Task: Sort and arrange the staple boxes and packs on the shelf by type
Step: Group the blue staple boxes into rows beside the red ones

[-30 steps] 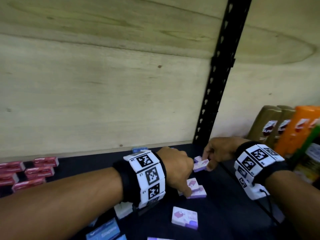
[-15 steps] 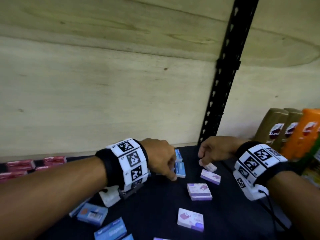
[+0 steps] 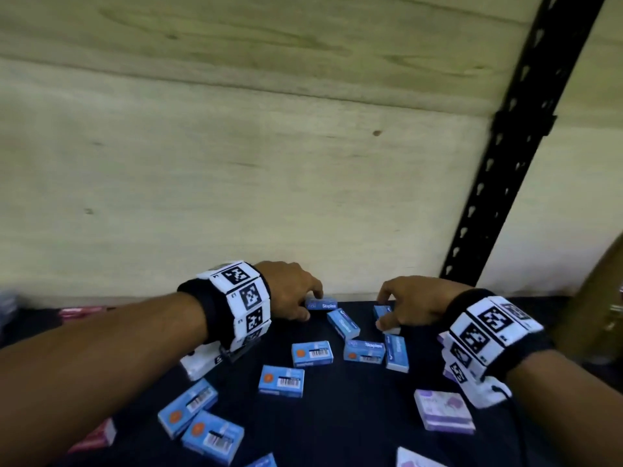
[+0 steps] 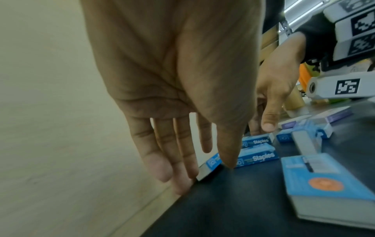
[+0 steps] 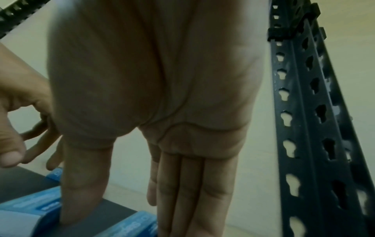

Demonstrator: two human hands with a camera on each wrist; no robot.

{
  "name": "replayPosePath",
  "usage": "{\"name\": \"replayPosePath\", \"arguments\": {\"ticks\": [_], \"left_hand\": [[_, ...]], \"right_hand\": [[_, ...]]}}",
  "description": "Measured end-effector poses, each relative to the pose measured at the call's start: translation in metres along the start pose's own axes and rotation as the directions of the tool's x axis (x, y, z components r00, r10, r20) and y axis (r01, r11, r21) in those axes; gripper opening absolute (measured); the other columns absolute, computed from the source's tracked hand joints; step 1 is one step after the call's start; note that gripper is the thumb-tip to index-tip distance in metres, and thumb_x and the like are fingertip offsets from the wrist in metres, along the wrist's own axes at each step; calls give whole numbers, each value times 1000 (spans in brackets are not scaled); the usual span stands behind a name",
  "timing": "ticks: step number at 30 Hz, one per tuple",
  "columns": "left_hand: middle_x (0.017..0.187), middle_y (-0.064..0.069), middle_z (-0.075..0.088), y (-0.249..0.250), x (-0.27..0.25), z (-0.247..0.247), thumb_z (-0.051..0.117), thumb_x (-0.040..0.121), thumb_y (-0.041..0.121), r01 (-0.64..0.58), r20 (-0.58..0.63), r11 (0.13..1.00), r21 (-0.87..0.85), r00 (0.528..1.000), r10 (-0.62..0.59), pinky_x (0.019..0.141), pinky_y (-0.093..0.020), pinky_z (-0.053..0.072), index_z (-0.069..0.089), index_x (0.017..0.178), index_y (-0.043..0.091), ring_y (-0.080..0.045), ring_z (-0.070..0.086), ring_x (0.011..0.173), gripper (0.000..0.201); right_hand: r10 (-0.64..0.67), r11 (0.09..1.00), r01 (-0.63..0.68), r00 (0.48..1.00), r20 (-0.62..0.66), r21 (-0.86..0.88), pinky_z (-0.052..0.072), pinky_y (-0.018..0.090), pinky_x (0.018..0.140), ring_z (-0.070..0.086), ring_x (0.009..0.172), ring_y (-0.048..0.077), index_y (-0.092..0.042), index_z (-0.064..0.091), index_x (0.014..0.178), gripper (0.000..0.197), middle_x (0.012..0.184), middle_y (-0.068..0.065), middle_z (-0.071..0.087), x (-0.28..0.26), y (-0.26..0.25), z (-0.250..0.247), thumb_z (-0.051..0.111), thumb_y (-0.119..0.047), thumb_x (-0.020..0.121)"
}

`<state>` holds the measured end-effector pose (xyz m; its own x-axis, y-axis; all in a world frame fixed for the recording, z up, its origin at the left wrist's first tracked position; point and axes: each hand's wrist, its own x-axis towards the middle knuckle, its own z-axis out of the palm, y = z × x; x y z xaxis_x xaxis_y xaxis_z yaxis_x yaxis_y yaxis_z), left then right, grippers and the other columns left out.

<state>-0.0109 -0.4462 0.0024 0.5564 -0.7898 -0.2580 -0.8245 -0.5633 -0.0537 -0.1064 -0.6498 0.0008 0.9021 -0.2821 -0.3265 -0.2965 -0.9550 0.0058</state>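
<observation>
Several blue staple boxes (image 3: 312, 353) lie scattered on the dark shelf (image 3: 354, 416). My left hand (image 3: 310, 306) is at the back wall, its straight fingers and thumb either side of a blue box marked Staples (image 3: 326, 305). In the left wrist view the left hand (image 4: 198, 173) has its thumb tip down beside that box (image 4: 210, 166). My right hand (image 3: 387, 310) straddles another blue box (image 3: 381, 311) near the back. The right wrist view shows the right hand (image 5: 125, 216) with straight fingers and its thumb on the shelf between two blue boxes (image 5: 136, 224). Purple boxes (image 3: 443, 411) lie at front right.
Red packs (image 3: 82, 310) lie at far left, and another red pack (image 3: 96, 438) at the front left. The plywood back wall (image 3: 236, 197) stands right behind the hands. A black slotted upright (image 3: 499, 170) rises at right, with a bottle (image 3: 593, 298) beyond it.
My right hand has let go of the small purple box and moved left to the blue boxes. The left hand has moved back toward the wall. The view has swung left.
</observation>
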Motion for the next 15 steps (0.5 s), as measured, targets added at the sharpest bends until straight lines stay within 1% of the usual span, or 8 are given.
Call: {"name": "replayPosePath", "arguments": {"ticks": [2, 4, 7, 9, 11, 15], "left_hand": [[122, 1, 58, 1, 9, 1, 61, 91, 45, 4, -9, 999, 38, 1000, -3, 74, -30, 42, 47, 137, 30, -22, 58, 106, 50], [123, -1, 58, 3, 17, 1, 63, 90, 46, 7, -14, 997, 83, 1000, -6, 71, -31, 42, 51, 134, 25, -24, 58, 106, 50], [117, -4, 60, 4, 26, 1, 65, 88, 45, -10, -27, 992, 128, 1000, 14, 68, -31, 44, 58, 124, 20, -26, 61, 99, 44], [114, -6, 61, 5, 29, 1, 66, 88, 43, -11, -40, 989, 147, 999, 17, 69, -30, 45, 61, 120, 18, -27, 61, 96, 40], [112, -6, 62, 5, 31, 0, 66, 89, 41, -12, -64, 986, 165, 998, 22, 68, -29, 44, 64, 118, 18, -27, 62, 95, 37], [112, -3, 64, 5, 25, 2, 64, 91, 33, -12, -99, 980, 199, 995, 33, 65, -29, 38, 66, 119, 23, -26, 62, 96, 30]], "right_hand": [[22, 999, -22, 1000, -8, -26, 45, 33, 97, 53, 119, 20, -24, 53, 134, 65, 135, -1, 54, 4, 1, -1, 73, -53, 80], [43, 999, -43, 999, -5, -28, 47, 33, 95, 55, 115, 20, -25, 54, 132, 66, 128, -2, 57, 6, 0, -1, 77, -51, 76], [60, 998, -60, 998, -9, -14, 53, 33, 87, 60, 96, 18, -25, 57, 127, 65, 108, -6, 58, 10, -1, -1, 83, -47, 71], [79, 997, -79, 997, 3, 1, 58, 34, 82, 66, 87, 18, -24, 58, 126, 65, 106, -5, 61, 13, -2, -2, 85, -45, 70], [97, 995, -98, 995, 18, 27, 61, 38, 79, 72, 81, 21, -20, 59, 125, 66, 107, -1, 66, 15, -3, -2, 87, -42, 69], [113, 993, -114, 993, 30, 19, 62, 38, 77, 75, 74, 21, -14, 66, 115, 58, 98, 3, 74, 17, -3, -2, 87, -40, 67]]}}
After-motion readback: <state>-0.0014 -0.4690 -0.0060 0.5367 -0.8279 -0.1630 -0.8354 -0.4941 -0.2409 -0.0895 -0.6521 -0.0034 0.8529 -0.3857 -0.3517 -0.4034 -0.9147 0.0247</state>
